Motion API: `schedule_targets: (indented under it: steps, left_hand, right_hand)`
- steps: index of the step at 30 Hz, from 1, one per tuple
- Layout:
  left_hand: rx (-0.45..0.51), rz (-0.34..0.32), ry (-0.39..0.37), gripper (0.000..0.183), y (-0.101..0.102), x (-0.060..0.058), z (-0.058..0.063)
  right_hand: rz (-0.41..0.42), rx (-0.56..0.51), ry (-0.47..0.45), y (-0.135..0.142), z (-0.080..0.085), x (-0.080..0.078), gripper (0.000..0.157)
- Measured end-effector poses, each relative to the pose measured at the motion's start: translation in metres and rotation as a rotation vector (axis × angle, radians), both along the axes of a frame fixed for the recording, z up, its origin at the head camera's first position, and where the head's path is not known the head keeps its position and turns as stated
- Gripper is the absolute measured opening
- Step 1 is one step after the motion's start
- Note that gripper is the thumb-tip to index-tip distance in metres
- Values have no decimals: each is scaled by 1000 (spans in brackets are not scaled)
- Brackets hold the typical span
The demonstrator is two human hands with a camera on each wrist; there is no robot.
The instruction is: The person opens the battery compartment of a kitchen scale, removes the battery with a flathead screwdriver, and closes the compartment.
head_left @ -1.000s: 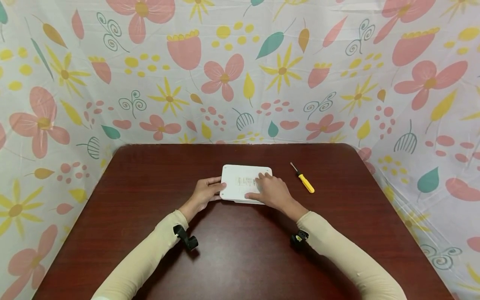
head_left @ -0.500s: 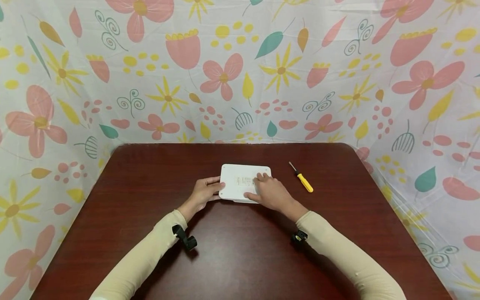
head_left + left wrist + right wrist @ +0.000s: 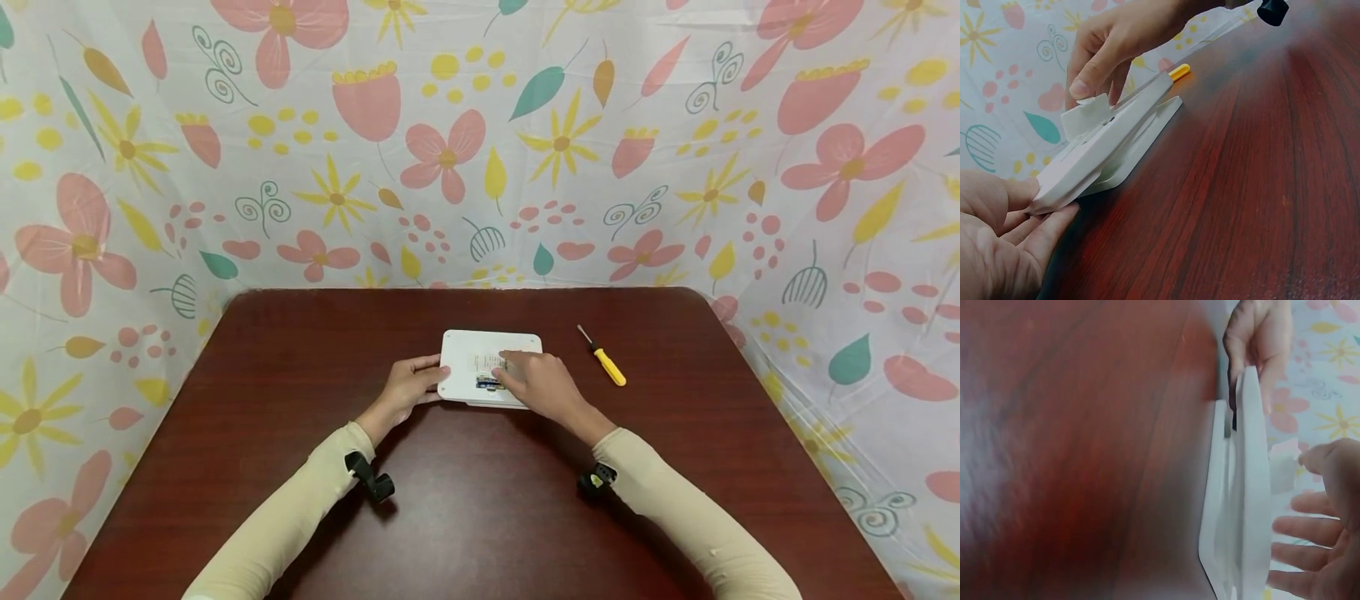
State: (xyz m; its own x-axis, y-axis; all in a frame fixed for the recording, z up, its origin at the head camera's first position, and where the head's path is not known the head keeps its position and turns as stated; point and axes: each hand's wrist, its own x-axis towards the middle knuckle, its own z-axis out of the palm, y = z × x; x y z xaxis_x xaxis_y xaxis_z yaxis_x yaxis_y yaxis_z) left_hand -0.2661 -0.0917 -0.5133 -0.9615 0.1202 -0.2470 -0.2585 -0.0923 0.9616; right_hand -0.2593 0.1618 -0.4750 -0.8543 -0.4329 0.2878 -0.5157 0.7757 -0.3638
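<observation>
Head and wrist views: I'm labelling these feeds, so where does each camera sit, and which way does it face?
Head: worn on the head, facing forward and down at the table; left hand, right hand and both sleeves show.
Left wrist: worn there, facing across the white device; left hand near, right hand beyond.
Right wrist: worn there, facing the device edge-on; right hand near, left hand beyond.
The wrist views share the raised white flap.

Device: on table, between left hand and right hand
Cover: in right hand, above device
Screwdriver: on table, right of device
Curtain: behind table
</observation>
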Motion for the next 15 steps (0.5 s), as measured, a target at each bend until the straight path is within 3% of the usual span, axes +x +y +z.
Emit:
schedule_targets:
  steps: [5, 10, 15]
  left_hand:
    - [8, 7, -5, 46, 2, -1, -2]
    - [1, 0, -2, 47, 2, -4, -4]
    - [-5, -5, -11, 48, 0, -2, -4]
  right_hand:
    - [-10, -113, 10, -1, -1, 1, 23]
    - [-13, -208, 40, 2, -4, -6, 18]
    - [-100, -383, -66, 16, -1, -16, 18]
